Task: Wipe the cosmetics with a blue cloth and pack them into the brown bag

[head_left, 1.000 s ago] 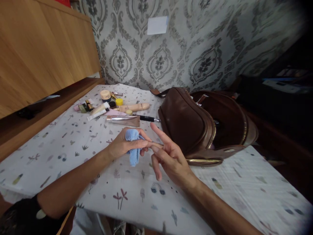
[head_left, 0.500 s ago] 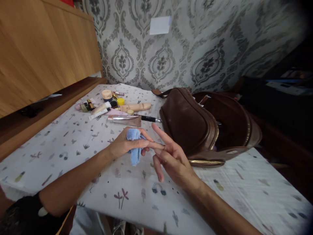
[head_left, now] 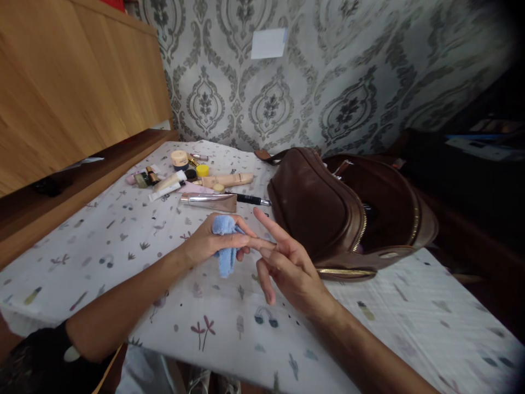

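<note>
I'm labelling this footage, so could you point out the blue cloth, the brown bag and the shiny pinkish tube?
Blue cloth (head_left: 226,261): head view, on its hanging lower part.
Brown bag (head_left: 314,200): head view, on its front panel.
Shiny pinkish tube (head_left: 211,202): head view, mid-body.

Dim, diffuse light leaves faint shadows; a pale glint runs along the tube (head_left: 209,202) beyond the left hand (head_left: 211,239); far right of the right hand (head_left: 293,267), the tablecloth (head_left: 414,320) blurs, edges darkening.
</note>
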Action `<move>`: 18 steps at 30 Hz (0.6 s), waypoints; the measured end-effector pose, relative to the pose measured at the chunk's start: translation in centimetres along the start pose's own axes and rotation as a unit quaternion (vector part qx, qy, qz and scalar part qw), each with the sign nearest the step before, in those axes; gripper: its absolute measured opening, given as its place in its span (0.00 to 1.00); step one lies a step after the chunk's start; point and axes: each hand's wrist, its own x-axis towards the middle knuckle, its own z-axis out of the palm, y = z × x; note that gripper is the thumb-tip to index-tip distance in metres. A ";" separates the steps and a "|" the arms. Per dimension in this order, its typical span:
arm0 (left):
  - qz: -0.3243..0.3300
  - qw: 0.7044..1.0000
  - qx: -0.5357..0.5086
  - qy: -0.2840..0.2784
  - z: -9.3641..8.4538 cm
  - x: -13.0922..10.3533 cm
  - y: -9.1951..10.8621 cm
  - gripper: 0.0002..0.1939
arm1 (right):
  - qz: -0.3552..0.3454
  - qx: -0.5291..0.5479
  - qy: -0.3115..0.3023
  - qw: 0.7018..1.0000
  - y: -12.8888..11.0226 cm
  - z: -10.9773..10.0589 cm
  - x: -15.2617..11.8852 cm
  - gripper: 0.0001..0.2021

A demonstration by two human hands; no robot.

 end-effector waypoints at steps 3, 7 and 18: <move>-0.003 1.000 -0.010 0.004 0.1 0.1 0.0 0.12 | 0.003 0.008 0.000 1.000 0.0 0.1 0.0 0.37; -0.012 1.000 -0.016 0.009 0.1 0.1 0.0 0.13 | 0.002 0.029 0.000 1.000 0.1 0.1 0.1 0.38; -0.014 1.000 -0.017 0.015 0.0 0.2 -0.3 0.14 | 0.012 0.057 0.004 0.998 0.2 -0.1 0.2 0.37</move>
